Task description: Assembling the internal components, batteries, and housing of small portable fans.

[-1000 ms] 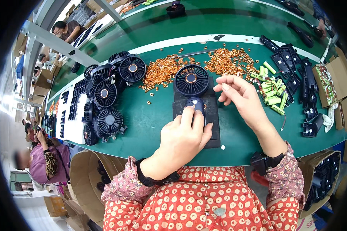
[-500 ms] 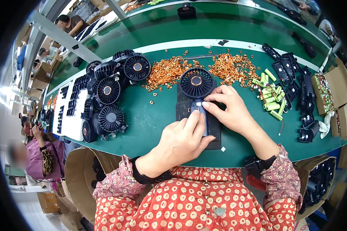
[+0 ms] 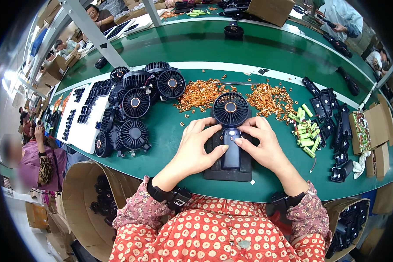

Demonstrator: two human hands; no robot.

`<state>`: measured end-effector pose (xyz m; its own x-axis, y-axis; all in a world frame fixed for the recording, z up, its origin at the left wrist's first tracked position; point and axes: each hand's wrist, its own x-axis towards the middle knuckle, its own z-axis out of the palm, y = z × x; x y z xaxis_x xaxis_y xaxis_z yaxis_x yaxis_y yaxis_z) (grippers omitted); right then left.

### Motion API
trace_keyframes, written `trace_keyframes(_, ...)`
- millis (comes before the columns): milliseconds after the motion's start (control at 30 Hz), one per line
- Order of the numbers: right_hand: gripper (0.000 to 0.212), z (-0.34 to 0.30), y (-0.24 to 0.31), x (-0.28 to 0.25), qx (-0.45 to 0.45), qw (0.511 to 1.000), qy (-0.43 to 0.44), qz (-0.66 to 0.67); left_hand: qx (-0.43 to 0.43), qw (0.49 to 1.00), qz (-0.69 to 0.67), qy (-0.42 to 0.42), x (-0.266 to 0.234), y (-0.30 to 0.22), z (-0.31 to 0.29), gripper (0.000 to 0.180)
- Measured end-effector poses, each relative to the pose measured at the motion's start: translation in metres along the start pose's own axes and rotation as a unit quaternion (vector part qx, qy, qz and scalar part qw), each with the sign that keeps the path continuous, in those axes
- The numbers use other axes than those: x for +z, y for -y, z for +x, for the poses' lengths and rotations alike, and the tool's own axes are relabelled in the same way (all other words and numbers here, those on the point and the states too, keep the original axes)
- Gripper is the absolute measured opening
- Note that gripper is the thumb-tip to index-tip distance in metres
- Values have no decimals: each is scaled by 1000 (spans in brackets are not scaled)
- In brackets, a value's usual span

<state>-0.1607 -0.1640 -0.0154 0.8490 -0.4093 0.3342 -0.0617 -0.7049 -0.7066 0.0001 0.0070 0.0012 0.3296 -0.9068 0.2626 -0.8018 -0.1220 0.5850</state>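
Note:
A dark handheld fan (image 3: pixel 230 153) lies face up in front of me, its round grille toward the far side and its handle toward me. Under it is a black block-like holder (image 3: pixel 220 175) on the green bench. My left hand (image 3: pixel 195 147) grips the fan's left side, fingers at the neck and thumb against the handle's edge. From the right, my right hand (image 3: pixel 266 143) holds the same fan, its thumb resting on the handle's face near a small orange-rimmed opening. The undersides of both grips are hidden.
Several black fan heads (image 3: pixel 136 103) are heaped at left beside a white tray (image 3: pixel 89 133) of small black parts. Loose orange pieces (image 3: pixel 270 99) lie in two piles beyond the fan. Green battery cells (image 3: pixel 308 135), black casings (image 3: pixel 326 105) and an open cardboard box (image 3: pixel 375 124) stand at right.
My left hand has gone from pressing on the handle's face to gripping the fan's left side. My right hand stays by the neck, its thumb lower on the handle. The view has shifted.

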Motion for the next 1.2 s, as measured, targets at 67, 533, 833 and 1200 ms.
trace_keyframes(67,36,-1,5,0,-31,999,-19,-1,-12,999,-41,-22,-2,-2,-1,50)
trace_keyframes(533,46,-5,22,-11,-91,995,-27,29,-98,921,-375,36,-3,-7,-3,24)
trace_keyframes(833,47,-11,25,-12,-54,997,30,46,-14,949,-314,2,-3,-18,6,27)
trace_keyframes(1200,60,-22,18,-27,66,905,-86,411,-10,893,-449,-22,-10,-40,28,59)
